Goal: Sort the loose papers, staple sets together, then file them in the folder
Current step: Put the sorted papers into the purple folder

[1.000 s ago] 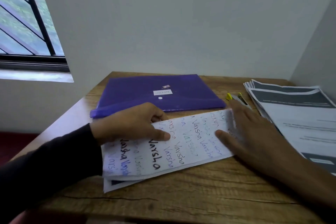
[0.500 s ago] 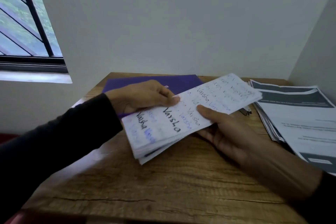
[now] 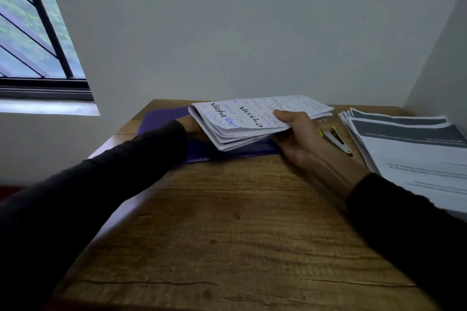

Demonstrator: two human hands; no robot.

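1. my right hand: thumb on top, fingers under, pinching the handwritten paper stack, raised over the purple folder at the far side.
2. my left hand: mostly hidden behind the stack; finger state unclear.
3. stapler, printed pile: right.

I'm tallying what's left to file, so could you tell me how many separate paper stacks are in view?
2: the handwritten stack held above the purple folder by the right hand, and the printed stack on the table's right edge. Others may be hidden.

Both arms wear long black sleeves ending at the wrists; each hand bare.
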